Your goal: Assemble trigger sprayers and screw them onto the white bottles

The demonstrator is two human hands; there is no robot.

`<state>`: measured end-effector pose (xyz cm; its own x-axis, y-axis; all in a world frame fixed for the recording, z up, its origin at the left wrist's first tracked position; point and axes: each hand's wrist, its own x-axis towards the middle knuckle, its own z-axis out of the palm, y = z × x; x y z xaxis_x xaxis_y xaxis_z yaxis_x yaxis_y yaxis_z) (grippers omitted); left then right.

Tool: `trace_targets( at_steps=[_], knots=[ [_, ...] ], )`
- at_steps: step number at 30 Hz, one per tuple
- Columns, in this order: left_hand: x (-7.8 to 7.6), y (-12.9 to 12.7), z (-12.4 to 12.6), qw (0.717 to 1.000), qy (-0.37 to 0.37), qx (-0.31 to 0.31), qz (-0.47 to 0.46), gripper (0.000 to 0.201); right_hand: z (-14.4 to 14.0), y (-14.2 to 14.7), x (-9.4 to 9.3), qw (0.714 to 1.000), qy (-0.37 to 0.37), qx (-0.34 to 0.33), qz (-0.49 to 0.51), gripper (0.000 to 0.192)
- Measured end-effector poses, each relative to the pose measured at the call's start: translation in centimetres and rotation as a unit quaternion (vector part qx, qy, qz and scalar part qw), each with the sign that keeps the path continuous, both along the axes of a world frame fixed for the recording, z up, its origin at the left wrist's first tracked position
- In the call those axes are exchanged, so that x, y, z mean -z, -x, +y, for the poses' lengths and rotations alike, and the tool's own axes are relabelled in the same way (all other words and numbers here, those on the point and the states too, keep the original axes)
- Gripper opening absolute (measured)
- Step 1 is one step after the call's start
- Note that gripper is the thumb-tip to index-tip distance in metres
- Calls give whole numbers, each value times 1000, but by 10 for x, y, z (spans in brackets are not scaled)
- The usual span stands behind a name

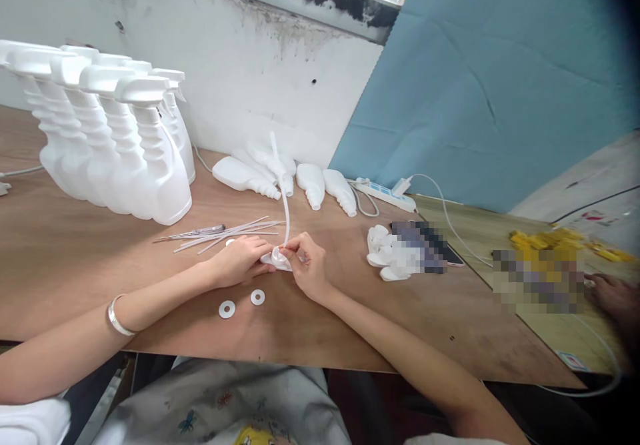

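Observation:
My left hand (240,260) and my right hand (307,263) meet at the middle of the brown table (75,278). Together they pinch a white spray-trigger head (277,258) that lies on the table. A thin white dip tube (287,211) rises from the head between my fingers. Two flat white washers (227,309) (257,297) lie just in front of my hands. A silver bangle (118,318) circles my left wrist.
Assembled white spray bottles (145,151) stand in a row at the left. Empty bottles (310,185) lie by the wall. Loose thin tubes and a pen-like tool (200,233) lie behind my left hand. White trigger heads (383,251), a power strip (387,195) and yellow parts (560,238) are at the right, near another person's hand (607,291).

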<state>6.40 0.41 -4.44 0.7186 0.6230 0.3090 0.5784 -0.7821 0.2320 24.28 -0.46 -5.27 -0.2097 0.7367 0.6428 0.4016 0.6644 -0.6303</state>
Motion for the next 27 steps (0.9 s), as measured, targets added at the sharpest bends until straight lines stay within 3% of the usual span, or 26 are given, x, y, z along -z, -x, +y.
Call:
trace_targets(
  at_steps=[11,19,27],
  knots=[
    [5,-1,3,1000,21,2,-17,21,10,-2,1,999,12,-24,-39,13],
    [3,-1,1,1000,20,-2,-18,20,6,-3,12,999,-31,-18,-38,9],
    [6,0,2,1000,19,3,-23,20,8,0,10,998,-61,1,-32,10]
  ],
)
